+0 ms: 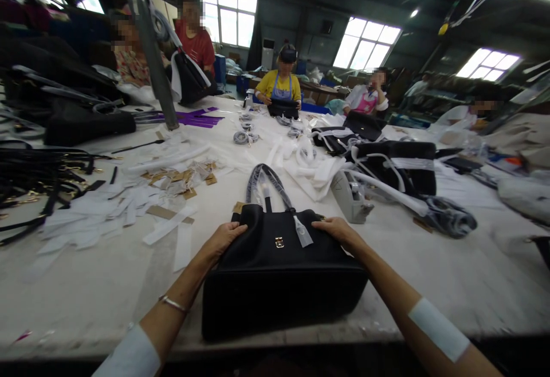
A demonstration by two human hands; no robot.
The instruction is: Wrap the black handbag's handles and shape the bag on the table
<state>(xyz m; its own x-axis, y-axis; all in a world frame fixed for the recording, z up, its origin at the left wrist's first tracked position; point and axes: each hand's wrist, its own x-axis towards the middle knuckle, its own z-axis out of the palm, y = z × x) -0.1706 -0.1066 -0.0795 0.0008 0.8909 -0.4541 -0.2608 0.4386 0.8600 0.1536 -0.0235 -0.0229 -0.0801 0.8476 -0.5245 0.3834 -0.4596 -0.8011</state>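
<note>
Your two hands press down on one black leather handbag (279,274) that lies flat at the near edge of the long white bench (429,262), its small gold clasp facing up. Your left hand (223,238) has its grip closed over the bag's upper left corner, fingers curled across the top seam; your right hand (339,231) clamps the upper right corner the same way. The bag's two plastic-wrapped handles (268,185) arch away from you, and one clear wrapped tag (302,232) rests on its face. To your left, loose white paper strips (129,205) and brown card tags (180,177) litter the bench, too many to count. To your right sits one grey tape dispenser (350,196). Across the bench, five other people are in view, one in a yellow shirt (281,85) handling another black bag (283,109).
</note>
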